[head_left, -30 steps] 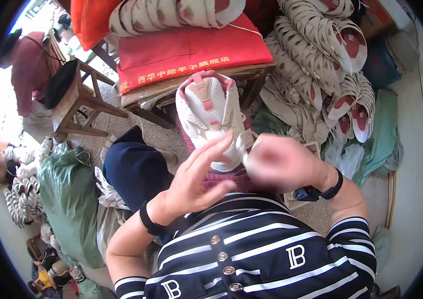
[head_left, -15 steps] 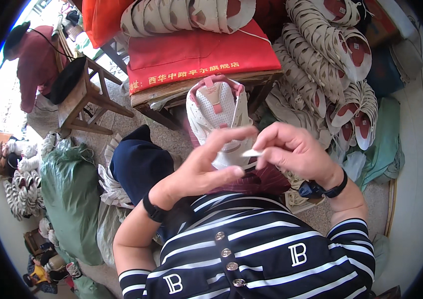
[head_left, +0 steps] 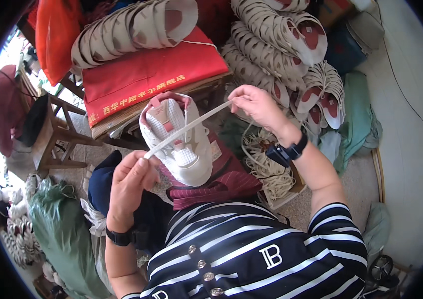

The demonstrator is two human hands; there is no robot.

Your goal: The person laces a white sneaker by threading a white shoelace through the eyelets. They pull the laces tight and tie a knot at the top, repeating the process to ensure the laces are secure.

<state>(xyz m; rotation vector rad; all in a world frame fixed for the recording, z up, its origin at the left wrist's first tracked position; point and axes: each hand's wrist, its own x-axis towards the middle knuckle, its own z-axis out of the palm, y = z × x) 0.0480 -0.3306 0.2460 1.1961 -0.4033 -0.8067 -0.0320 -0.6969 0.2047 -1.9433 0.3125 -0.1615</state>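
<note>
A flat white shoelace (head_left: 189, 126) stretches nearly straight between my two hands, rising toward the right. My left hand (head_left: 132, 180) pinches its lower end at the left. The upper end is between the thumb and fingers of my right hand (head_left: 257, 107). Under the lace a white sneaker (head_left: 194, 169) with pink lining and a mesh tongue rests on maroon striped cloth (head_left: 236, 187) over my lap, its toe toward me. The lace passes in front of the tongue.
A wooden table (head_left: 117, 130) with a red cloth (head_left: 141, 84) bears nested beige shoe uppers (head_left: 131, 32). More uppers (head_left: 266, 55) are piled at the far right. A box of loose laces (head_left: 276, 192) sits right of my lap. At left are a wooden stool (head_left: 57, 142) and a green sack (head_left: 67, 239).
My hands were close together at the middle, the right one pinching a small white piece. They have moved apart, with the lace drawn out between them. The view has shifted to the right.
</note>
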